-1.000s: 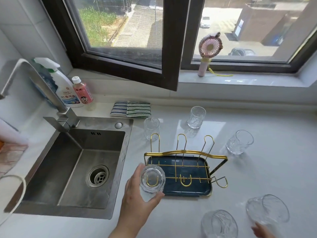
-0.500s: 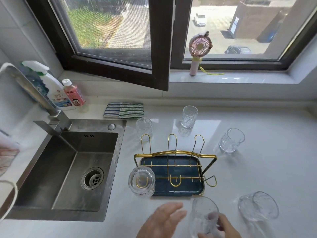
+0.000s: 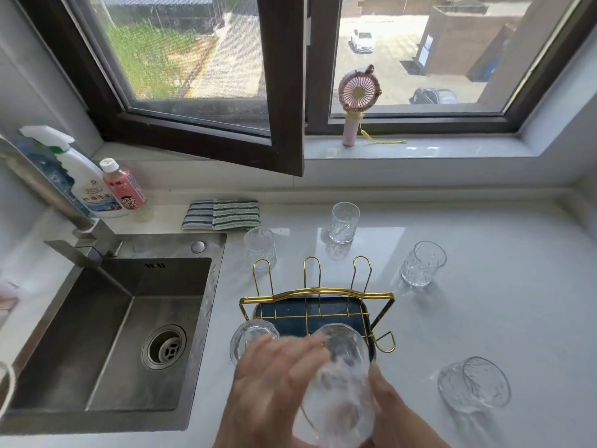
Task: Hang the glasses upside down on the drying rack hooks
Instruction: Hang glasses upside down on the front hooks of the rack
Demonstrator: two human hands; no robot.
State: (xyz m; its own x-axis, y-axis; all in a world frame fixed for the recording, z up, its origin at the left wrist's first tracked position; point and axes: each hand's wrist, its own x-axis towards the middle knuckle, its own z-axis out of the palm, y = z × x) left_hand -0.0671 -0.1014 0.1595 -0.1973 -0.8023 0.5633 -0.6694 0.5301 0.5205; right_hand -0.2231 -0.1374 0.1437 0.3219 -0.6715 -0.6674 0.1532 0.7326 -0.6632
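Observation:
A gold wire drying rack on a dark blue tray stands on the white counter. One clear glass hangs upside down on its front left hook. Both hands hold another clear glass tipped over, its base toward the rack's front middle. My left hand cups its left side and my right hand grips its right side. Other glasses stand behind the rack at the left, at the back middle, at the right and near the front right.
A steel sink with a tap lies to the left. A spray bottle, a pink bottle and folded striped cloths sit at the back. An open window sash overhangs the counter; a small pink fan stands on the sill.
My left hand let go of the glass now hanging on the front left hook. Both hands lifted a second glass from the counter's front and brought it up toward the rack.

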